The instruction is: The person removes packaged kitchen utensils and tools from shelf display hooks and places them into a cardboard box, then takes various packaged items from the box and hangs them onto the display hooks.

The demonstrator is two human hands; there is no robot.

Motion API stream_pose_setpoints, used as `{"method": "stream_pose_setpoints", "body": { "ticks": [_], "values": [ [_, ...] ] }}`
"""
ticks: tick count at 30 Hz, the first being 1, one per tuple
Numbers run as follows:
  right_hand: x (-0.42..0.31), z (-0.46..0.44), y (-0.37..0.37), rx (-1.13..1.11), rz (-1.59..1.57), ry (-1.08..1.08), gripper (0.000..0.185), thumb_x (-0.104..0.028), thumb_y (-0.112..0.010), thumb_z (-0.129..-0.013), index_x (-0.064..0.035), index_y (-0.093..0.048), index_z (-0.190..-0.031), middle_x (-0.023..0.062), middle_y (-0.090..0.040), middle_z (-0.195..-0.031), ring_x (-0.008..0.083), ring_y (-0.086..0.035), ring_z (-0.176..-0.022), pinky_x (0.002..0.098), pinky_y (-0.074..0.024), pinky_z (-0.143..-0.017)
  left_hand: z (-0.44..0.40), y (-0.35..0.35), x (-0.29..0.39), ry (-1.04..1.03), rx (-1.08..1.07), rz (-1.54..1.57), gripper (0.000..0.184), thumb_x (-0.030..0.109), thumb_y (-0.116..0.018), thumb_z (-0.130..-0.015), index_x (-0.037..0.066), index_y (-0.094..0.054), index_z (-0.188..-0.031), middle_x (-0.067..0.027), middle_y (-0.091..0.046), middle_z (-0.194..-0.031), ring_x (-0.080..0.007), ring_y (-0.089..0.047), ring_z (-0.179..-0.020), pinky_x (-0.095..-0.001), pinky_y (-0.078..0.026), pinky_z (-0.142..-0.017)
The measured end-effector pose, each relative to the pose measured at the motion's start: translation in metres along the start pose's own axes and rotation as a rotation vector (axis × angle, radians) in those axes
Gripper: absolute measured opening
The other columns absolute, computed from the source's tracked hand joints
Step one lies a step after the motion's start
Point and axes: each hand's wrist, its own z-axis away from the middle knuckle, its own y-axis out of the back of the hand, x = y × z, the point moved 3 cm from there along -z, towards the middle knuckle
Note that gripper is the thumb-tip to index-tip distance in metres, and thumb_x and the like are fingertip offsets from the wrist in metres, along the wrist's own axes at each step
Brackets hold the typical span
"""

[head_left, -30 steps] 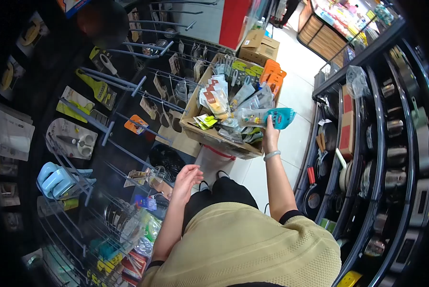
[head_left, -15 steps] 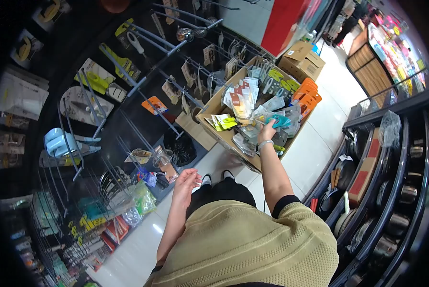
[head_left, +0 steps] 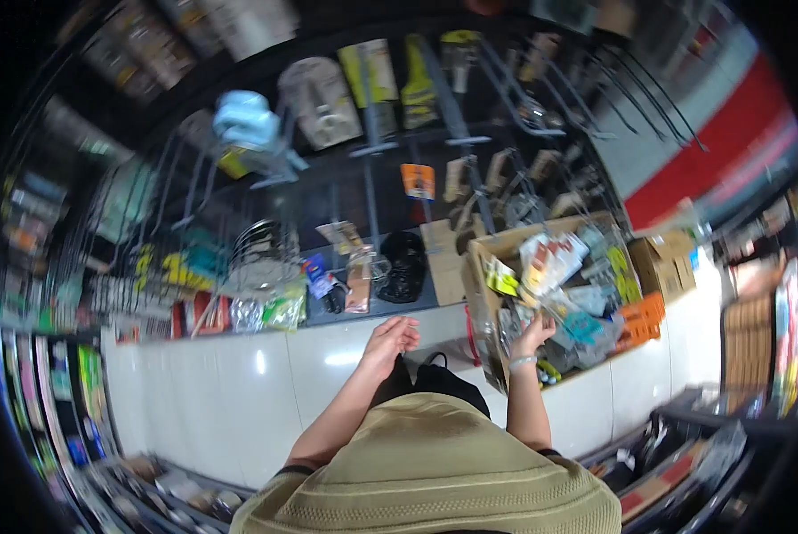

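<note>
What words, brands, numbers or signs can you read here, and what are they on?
None can be read.
White packets in the cardboard box: print too blurred.
Teal item beside the right hand: no lettering readable.
Orange hanging card: markings too small.

The blurred package (head_left: 584, 328) looks teal, the packs (head_left: 641, 320) orange, the carton (head_left: 485, 310) brown.

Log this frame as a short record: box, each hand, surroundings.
Box: open cardboard, filled with packets and orange pieces
Right hand: at the box, beside a teal item; grip unclear
Left hand: loosely curled, nothing visible in it
Beside box: smaller carton
Floor: pale, shiny tiles
</note>
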Motion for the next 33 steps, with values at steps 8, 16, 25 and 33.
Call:
{"method": "stream_pose_setpoints", "body": {
  "ticks": [8,16,25,33],
  "values": [
    [0.018,0.1,-0.05,-0.865,0.291,0.095,0.042,-0.006,-0.057,-0.083,-0.0089,-0.039,-0.121,0.0064,-0.047,-0.113,0.0137,-0.052,-0.085,0.0268,-0.0456,-0.066,0.002,0.029,0.002,-0.259,0.229,0.027,0.012,0.011,-0.048,-0.089,0.007,-0.058,-0.095,-0.0038,-0.061,-0.085,-0.0116,-0.058,-0.07,-0.0244,-0.044,-0.063],
    [0.014,0.134,-0.052,-1.114,0.503,-0.038,0.038,-0.006,-0.058,-0.081,-0.0102,-0.045,-0.117,0.0063,-0.053,-0.106,0.0149,-0.054,-0.087,0.0275,-0.0464,-0.069,0.029,0.11,0.055,-0.492,0.57,0.101,0.013,0.014,-0.047,-0.089,0.004,-0.056,-0.09,-0.0057,-0.059,-0.073,-0.014,-0.057,-0.064,-0.0243,-0.043,-0.058],
    [0.021,0.171,-0.076,-1.08,0.57,-0.06,0.031,-0.004,-0.054,-0.085,-0.0093,-0.047,-0.114,0.0037,-0.055,-0.099,0.0123,-0.055,-0.083,0.025,-0.0448,-0.067,0.074,0.235,0.098,-0.651,1.096,-0.79,0.015,0.007,-0.058,-0.082,0.001,-0.055,-0.096,-0.009,-0.055,-0.069,-0.0194,-0.056,-0.061,-0.0313,-0.042,-0.053],
    [0.037,0.289,-0.132,-1.253,0.578,-0.036,0.03,-0.011,-0.057,-0.086,-0.0086,-0.049,-0.115,0.0036,-0.058,-0.102,0.0119,-0.055,-0.087,0.0257,-0.0442,-0.072,0.062,0.361,0.128,-0.867,1.13,-1.172,0.04,0.001,-0.064,-0.075,0.003,-0.052,-0.113,-0.0162,-0.056,-0.098,-0.0277,-0.058,-0.075,-0.0364,-0.048,-0.068]
  ]
}}
